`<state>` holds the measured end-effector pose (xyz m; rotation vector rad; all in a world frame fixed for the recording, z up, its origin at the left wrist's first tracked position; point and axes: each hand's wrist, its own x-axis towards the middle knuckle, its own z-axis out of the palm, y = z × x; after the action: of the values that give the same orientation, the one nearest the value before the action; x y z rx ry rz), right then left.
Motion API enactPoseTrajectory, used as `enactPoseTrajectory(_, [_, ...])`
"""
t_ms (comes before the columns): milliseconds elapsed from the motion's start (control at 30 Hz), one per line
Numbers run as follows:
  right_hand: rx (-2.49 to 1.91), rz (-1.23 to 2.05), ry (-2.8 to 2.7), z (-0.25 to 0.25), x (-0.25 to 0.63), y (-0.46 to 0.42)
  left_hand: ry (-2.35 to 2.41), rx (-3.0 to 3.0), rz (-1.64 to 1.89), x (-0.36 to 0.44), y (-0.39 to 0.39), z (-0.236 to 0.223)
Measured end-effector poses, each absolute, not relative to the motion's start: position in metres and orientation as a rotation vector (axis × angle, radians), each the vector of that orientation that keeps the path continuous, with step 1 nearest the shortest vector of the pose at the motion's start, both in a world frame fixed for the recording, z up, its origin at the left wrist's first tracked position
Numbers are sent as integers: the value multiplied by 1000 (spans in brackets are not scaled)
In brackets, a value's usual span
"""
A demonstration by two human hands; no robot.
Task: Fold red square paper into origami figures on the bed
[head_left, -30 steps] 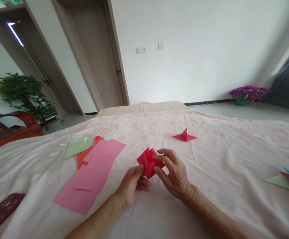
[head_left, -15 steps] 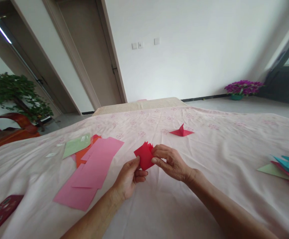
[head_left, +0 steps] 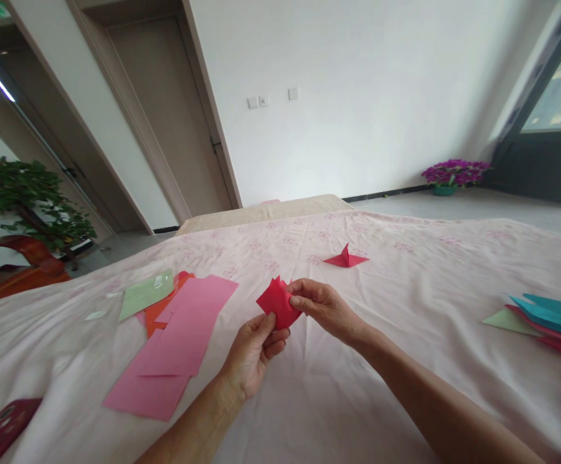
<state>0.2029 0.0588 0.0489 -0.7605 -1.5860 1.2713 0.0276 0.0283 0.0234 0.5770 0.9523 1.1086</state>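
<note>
A folded piece of red paper (head_left: 276, 301) with pointed tips along its top is held above the cloth between both hands. My left hand (head_left: 256, 348) pinches its lower edge, thumb in front and fingers curled behind. The thumb and fingers of my right hand (head_left: 322, 306) close on its right side and cover that edge. Beyond them, a finished-looking red folded paper shape (head_left: 347, 258) with one upright point lies on the cloth. To the left are overlapping pink paper sheets (head_left: 178, 341), with orange paper (head_left: 157, 316) and a pale green packet (head_left: 146, 293) behind.
A pale flowered cloth (head_left: 382, 386) covers the surface. Blue folded paper (head_left: 554, 316) lies with red and green pieces at the right. A dark red phone (head_left: 2, 428) is at the lower left. A wooden chair (head_left: 19, 264) stands beyond the left edge.
My right hand has shifted its fingers on the red paper's right side, and the paper's upper right part looks more closed. The whole view has moved slightly.
</note>
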Motion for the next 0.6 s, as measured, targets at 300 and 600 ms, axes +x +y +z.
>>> enactPoseTrajectory(300, [-844, 1134, -1498, 47, 191, 54, 939, 623, 1110, 27, 27, 24])
enactPoseTrajectory(600, [-1032, 336, -1533, 41, 182, 44, 887, 517, 1183, 32, 25, 21])
